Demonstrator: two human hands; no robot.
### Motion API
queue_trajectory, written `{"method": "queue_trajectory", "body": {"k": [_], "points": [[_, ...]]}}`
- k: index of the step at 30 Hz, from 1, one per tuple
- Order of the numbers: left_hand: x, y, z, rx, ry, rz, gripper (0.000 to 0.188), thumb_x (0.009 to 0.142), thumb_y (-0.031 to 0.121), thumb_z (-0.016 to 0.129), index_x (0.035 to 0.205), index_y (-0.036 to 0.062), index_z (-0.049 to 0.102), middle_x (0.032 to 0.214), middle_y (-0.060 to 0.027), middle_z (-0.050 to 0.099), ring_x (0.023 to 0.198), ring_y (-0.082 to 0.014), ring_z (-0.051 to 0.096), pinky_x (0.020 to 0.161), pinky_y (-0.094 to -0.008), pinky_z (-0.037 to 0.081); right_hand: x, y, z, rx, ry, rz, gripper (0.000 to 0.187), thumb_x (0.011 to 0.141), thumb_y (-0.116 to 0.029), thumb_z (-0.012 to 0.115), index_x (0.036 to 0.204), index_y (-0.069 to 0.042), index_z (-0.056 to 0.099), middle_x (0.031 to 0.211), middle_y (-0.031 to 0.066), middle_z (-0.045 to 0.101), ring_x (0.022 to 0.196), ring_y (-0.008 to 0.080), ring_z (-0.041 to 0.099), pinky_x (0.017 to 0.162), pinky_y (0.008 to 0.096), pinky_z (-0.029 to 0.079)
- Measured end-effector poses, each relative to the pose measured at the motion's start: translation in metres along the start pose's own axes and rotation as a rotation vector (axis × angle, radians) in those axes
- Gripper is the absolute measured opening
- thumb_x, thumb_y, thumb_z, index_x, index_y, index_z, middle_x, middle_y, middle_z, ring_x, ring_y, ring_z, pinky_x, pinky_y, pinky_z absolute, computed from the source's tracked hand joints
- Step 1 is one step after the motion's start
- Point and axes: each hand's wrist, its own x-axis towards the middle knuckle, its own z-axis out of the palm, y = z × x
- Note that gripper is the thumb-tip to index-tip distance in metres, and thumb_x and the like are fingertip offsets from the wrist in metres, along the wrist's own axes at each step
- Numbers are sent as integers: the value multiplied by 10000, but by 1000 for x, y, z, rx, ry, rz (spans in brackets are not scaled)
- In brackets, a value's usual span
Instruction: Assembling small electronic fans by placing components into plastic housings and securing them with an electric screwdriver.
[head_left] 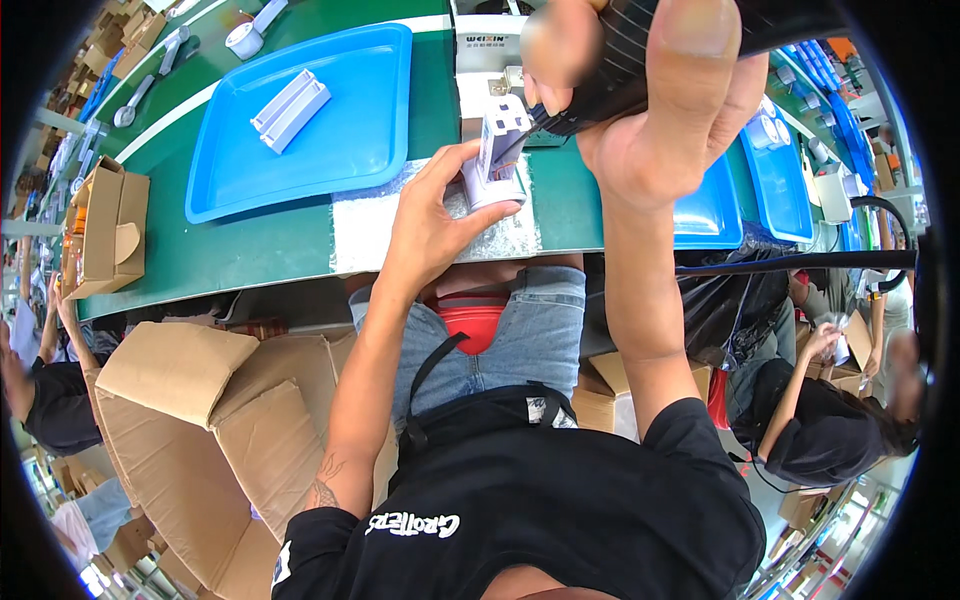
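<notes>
My left hand (435, 205) is closed round the lower part of a white plastic housing (493, 180), thumb on one side of its round base and fingers on the other. The housing stands upright at the table's near edge, on a sheet of bubble wrap (365, 225). Above and to its right, my right hand (660, 130) grips a black electric screwdriver (615, 65) with a ribbed body. The screwdriver's front end reaches the top of the housing; whether the bit touches a screw is hidden.
A blue tray (370, 120) with white plastic pieces (290, 110) lies to the left. Beyond the housing stands a pale machine (480, 55). More blue trays (715, 210) lie right. A small carton (115, 230) sits far left, a large open cardboard box (180, 450) below. People work both sides.
</notes>
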Motion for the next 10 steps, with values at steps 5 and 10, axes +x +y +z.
{"method": "queue_trajectory", "body": {"k": [5,10], "points": [[0,-1,0,8,9,13,675,749,166,958,1309,-34,638,1183,-156,707,1056,-284,698,954,-370,546,0,3,-1,37,5,32,811,1031,-330,730,1553,104,286,772,122,618,568,130,567,505,247,463],[1,-3,1,-1,5,20,681,752,175,958,1315,-33,637,1202,-159,707,1073,-293,697,972,-363,542,0,6,-2,71,12,66,817,1018,-308,751,1556,92,285,764,125,621,563,135,565,503,253,463]]}}
